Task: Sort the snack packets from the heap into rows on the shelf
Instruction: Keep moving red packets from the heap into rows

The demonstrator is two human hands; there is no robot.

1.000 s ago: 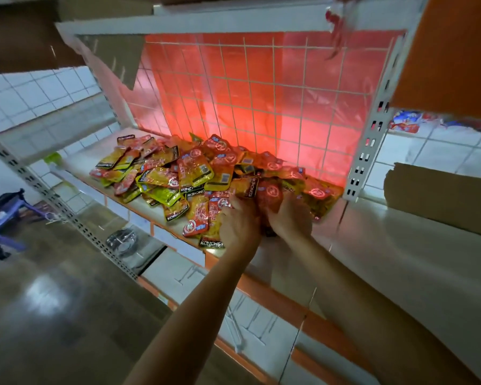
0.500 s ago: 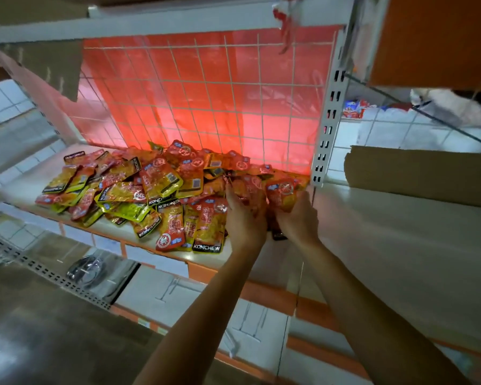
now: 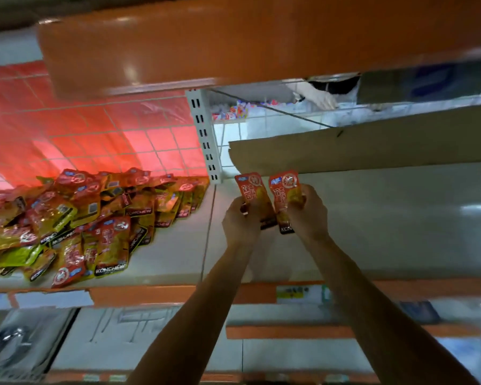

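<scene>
My left grip and right grip are each closed round the lower half of one red packet, the left packet and the right packet, held upright side by side over the right bay of the shelf, just in front of the cardboard sheet and well apart from the heap in the left bay. I judge release the hazard: soft, glossy pouches held low may topple flat or slide askew, starting a crooked row. Their inner edges nearly touch, so freeing one early could drag its neighbour.
</scene>
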